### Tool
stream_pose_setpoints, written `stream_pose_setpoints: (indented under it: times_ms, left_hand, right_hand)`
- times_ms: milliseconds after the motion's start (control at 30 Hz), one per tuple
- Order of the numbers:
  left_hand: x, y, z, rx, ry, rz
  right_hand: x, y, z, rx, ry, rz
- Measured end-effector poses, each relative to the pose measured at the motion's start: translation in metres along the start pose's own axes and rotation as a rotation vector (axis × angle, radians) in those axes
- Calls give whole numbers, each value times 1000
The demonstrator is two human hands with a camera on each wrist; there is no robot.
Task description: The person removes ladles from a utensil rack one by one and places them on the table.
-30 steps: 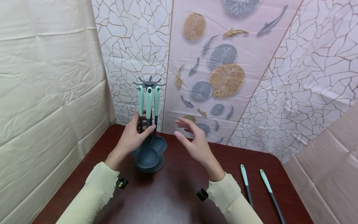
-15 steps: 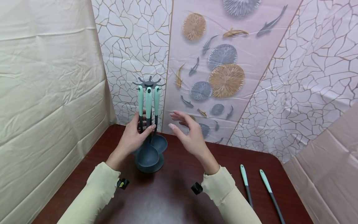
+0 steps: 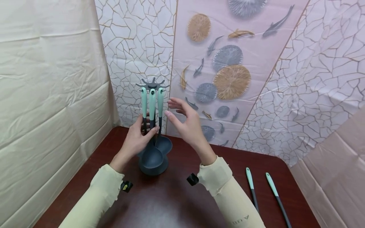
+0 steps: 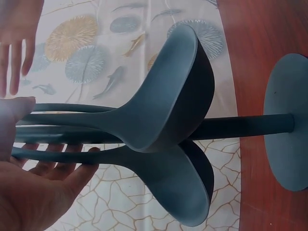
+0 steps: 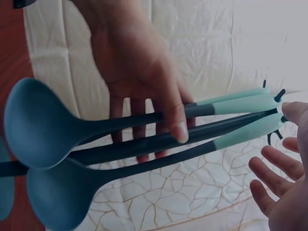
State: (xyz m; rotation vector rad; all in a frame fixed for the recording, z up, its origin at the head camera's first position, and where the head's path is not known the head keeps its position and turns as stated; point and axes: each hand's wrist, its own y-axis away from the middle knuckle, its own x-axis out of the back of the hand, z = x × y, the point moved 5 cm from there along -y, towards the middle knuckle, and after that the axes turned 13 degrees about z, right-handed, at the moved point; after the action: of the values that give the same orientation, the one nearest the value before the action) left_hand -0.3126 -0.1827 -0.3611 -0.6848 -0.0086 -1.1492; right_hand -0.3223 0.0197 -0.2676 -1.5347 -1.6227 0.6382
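Observation:
A dark grey utensil stand (image 3: 152,85) with a hooked top ring stands upright on the table. From its hooks hang a front ladle (image 3: 152,157), a right ladle (image 3: 164,145) and a left utensil (image 3: 144,103), all mint-handled; the left one's head is mostly hidden. My left hand (image 3: 135,139) grips the stand's pole together with the hanging stems, thumb in front and fingers behind, as the right wrist view also shows. Beside the right ladle's mint handle, my right hand (image 3: 186,125) is raised with loosely bent fingers and holds nothing.
On the right of the dark red table (image 3: 159,202) lie two more mint-handled utensils, one inner (image 3: 249,179) and one outer (image 3: 272,185). Their heads are out of sight. Patterned cloth (image 3: 216,95) hangs close behind the stand, and plain cloth (image 3: 54,104) along the left.
My right hand has moved left and up, closer to the ladle handles. The hanging ladles have shifted slightly; my left hand keeps its grip on the stand.

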Motion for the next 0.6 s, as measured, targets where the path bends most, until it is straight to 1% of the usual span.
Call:
stream_pose_setpoints:
  times_ms: [200, 367, 600]
  left_hand:
    - [2, 0, -1, -2, 9, 4]
    - [4, -1, -1, -16, 9, 21]
    - [1, 0, 1, -26, 9, 21]
  right_hand:
    - [-8, -12, -4, -6, 6, 19]
    - [-15, -18, -4, -9, -4, 10]
    - [-21, -26, -6, -17, -42, 29]
